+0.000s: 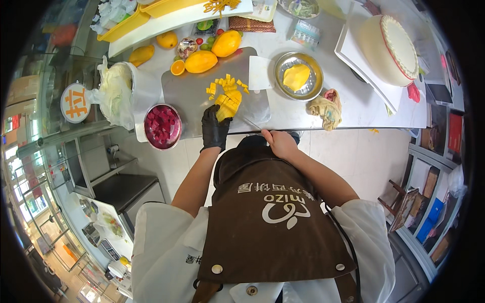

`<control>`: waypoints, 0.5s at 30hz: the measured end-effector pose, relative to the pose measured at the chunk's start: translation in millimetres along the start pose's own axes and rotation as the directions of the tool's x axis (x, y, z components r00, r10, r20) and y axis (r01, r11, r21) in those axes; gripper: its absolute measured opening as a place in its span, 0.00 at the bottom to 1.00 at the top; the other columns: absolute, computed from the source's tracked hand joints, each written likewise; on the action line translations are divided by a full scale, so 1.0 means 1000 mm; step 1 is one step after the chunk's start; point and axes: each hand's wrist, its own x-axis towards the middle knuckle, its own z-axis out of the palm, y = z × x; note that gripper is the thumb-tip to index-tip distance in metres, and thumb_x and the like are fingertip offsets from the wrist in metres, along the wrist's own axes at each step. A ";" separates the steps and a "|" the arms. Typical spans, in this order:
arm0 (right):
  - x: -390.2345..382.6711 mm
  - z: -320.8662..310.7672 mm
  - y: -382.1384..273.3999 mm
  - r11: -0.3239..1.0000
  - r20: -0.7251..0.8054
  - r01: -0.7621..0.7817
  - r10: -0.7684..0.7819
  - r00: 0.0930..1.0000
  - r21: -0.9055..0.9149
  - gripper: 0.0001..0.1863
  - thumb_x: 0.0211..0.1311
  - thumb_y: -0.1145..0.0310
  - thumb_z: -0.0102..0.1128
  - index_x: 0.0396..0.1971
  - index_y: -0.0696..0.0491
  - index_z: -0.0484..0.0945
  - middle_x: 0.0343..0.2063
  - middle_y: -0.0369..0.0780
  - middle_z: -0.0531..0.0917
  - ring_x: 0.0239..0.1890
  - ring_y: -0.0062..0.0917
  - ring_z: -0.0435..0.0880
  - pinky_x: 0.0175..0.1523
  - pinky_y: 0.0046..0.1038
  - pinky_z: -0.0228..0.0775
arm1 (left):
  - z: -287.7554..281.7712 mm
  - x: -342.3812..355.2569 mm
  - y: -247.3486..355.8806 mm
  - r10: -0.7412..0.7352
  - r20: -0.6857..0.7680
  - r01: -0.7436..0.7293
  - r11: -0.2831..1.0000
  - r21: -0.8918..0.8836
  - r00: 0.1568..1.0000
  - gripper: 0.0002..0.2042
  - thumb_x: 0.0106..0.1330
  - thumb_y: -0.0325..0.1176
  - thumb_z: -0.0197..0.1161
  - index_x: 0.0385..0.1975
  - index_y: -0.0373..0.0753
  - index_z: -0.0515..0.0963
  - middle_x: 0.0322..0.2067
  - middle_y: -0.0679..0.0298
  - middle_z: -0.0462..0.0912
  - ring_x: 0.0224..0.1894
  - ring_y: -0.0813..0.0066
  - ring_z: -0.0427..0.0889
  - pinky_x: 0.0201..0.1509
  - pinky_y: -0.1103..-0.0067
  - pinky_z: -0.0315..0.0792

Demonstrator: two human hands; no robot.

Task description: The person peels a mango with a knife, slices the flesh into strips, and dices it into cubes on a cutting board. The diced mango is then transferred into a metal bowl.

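Observation:
My left hand (214,131), in a black glove, is closed on a yellow mango piece (227,107) cut in a grid. Loose mango cubes (242,86) lie just beyond it on the grey cutting board (177,96). Bare and wrapped round a handle, my right hand (282,144) holds a knife (251,122) at the table's front edge, its blade pointing left toward the mango. To the right a steel bowl (318,69) contains a smooth mango slab (296,77). Dark red fruit cubes (162,126) fill a round bowl left of my gloved hand.
Whole mangoes (201,61) and a halved orange (177,67) sit behind the cubes. A crumpled cloth (326,108) lies at the front edge. Far right stands a cream cake (386,50). A bag-lined bin (118,93) is at left; a yellow tray (166,7) is at the back.

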 end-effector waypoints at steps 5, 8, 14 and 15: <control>0.012 0.020 0.010 0.999 -0.023 -0.013 0.012 1.000 -0.033 0.38 0.79 0.40 0.35 0.37 0.58 0.86 0.37 0.56 0.86 0.46 0.54 0.84 0.54 0.49 0.73 | -0.005 0.004 0.007 0.020 0.018 -0.021 0.999 0.026 1.000 0.25 0.54 0.30 0.74 0.52 0.38 0.72 0.50 0.47 0.79 0.54 0.46 0.78 0.60 0.60 0.74; 0.005 0.007 0.005 0.998 0.012 -0.055 0.055 0.998 -0.010 0.40 0.78 0.37 0.35 0.36 0.60 0.85 0.38 0.56 0.86 0.46 0.53 0.84 0.54 0.49 0.74 | -0.006 0.003 0.002 0.032 0.016 -0.033 0.999 0.027 0.999 0.24 0.54 0.30 0.75 0.50 0.37 0.72 0.49 0.48 0.79 0.52 0.46 0.79 0.58 0.60 0.74; -0.001 0.002 -0.004 0.999 0.028 -0.014 0.015 0.999 -0.032 0.40 0.78 0.37 0.35 0.36 0.60 0.85 0.38 0.55 0.87 0.46 0.53 0.85 0.54 0.49 0.75 | 0.007 -0.009 -0.011 -0.096 -0.035 0.096 0.995 0.000 0.995 0.23 0.55 0.30 0.74 0.49 0.36 0.73 0.46 0.50 0.79 0.49 0.48 0.79 0.55 0.61 0.74; 0.003 0.005 -0.002 0.999 0.029 -0.022 0.024 0.999 -0.045 0.40 0.78 0.37 0.35 0.35 0.60 0.85 0.38 0.55 0.87 0.46 0.52 0.85 0.54 0.49 0.75 | 0.007 -0.008 -0.010 -0.096 -0.040 0.096 0.995 0.010 0.995 0.23 0.55 0.29 0.74 0.49 0.37 0.73 0.46 0.50 0.79 0.50 0.48 0.79 0.55 0.61 0.74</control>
